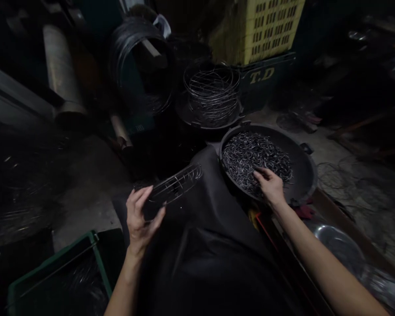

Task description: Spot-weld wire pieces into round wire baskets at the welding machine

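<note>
My left hand [143, 215] is closed on the near end of a long, narrow wire frame [176, 184], thumb below and fingers above. The frame tilts up to the right over a dark apron [200, 245], with curved wires across its far end. My right hand [270, 186] reaches into a wide black pan [303, 171]. Its thumb and fingers come together over a heap of short, curved wire pieces [255, 153]. Whatever lies between those fingertips is too small to make out.
Behind the pan, a second dish carries a coil of wire [213, 96]. A larger wire coil [128, 48] hangs at the back left. A yellow crate [270, 30] sits on a dark green box [266, 83]. A green bin [52, 263] stands lower left, a metal bowl [339, 245] lower right.
</note>
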The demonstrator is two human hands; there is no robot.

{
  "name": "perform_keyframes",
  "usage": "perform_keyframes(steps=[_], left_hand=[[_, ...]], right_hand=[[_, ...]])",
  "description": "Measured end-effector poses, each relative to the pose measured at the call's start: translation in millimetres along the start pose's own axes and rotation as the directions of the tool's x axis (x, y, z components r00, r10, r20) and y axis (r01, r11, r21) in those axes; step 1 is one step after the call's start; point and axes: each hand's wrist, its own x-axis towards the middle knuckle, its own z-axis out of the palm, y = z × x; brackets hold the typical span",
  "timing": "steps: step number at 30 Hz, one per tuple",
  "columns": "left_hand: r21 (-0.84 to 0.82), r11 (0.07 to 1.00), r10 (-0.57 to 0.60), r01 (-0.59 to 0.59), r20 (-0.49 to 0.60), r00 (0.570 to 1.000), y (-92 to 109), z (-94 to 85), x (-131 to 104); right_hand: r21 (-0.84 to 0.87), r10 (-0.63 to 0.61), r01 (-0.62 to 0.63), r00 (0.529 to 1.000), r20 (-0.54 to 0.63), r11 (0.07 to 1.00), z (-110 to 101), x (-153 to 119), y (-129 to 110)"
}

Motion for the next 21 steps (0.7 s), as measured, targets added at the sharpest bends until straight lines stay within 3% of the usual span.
perform_keyframes(steps=[4, 6, 9, 12, 15, 17, 18, 21], left_hand=[[-0.137, 0.958, -0.245, 0.251, 0.057, 0.968, -16, 0.0, -2], [-0.169, 0.934, -0.304, 0.315, 0.088, 0.948, -24, 3.8, -2], [-0.146, 0.936, -0.309, 0.321, 0.102, 0.946, -28, 6.9, -3], [-0.1, 0.94, -0.321, 0.325, 0.056, 0.945, -26, 8.0, -5], [-0.07, 0.938, -0.339, 0.339, 0.003, 0.941, -23, 9.8, -5], [-0.064, 0.947, -0.317, 0.315, -0.022, 0.948, -22, 10.3, -2], [-0.057, 0.953, -0.299, 0.297, -0.027, 0.954, -22, 9.9, 1], [-0.024, 0.97, -0.241, 0.241, -0.007, 0.97, -22, 6.2, 10]], right_hand=[[0.155, -0.125, 0.124, 0.992, -0.006, 0.98, 15, -32, -47], [0.126, -0.251, 0.234, 0.959, 0.133, 0.964, 34, -51, -58], [0.116, -0.385, 0.368, 0.858, 0.339, 0.923, 60, -74, -53], [0.139, -0.34, 0.31, 0.842, 0.419, 0.94, 69, -81, -53], [0.231, -0.299, 0.206, 0.802, 0.517, 0.951, 64, -82, -90], [0.311, -0.381, 0.236, 0.714, 0.588, 0.921, 63, -81, -131], [0.349, -0.453, 0.292, 0.646, 0.615, 0.89, 65, -81, -151], [0.37, -0.679, 0.605, 0.425, 0.599, 0.705, 81, -77, -200]])
